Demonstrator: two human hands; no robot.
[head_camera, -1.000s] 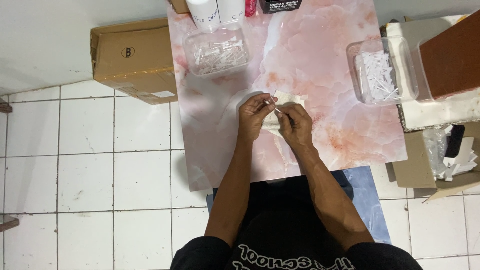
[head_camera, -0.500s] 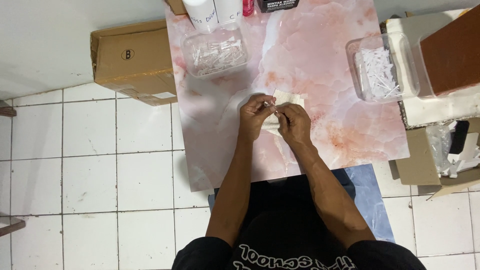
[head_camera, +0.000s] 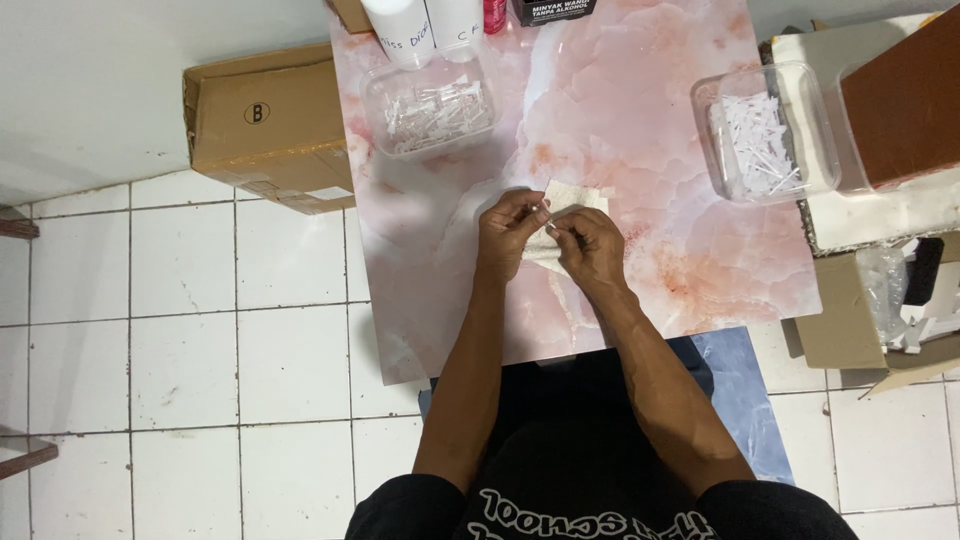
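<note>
My left hand (head_camera: 508, 232) and my right hand (head_camera: 587, 243) meet over the middle of a pink marbled table (head_camera: 650, 160). Together their fingertips pinch a small thin clear item (head_camera: 546, 212), too small to identify. Under the hands lies a cream cloth (head_camera: 572, 195), partly covered by them. A clear tub of small white pieces (head_camera: 430, 104) stands at the back left. Another clear tub of white sticks (head_camera: 765, 135) sits at the right edge.
White bottles (head_camera: 425, 25) and a dark box (head_camera: 553, 10) stand along the table's far edge. A cardboard box (head_camera: 265, 125) rests on the tiled floor at the left. At the right are a brown box (head_camera: 905, 95) on a white surface and an open carton (head_camera: 880, 310).
Both hands stay together over the cloth with only small finger movements. The view has shifted slightly.
</note>
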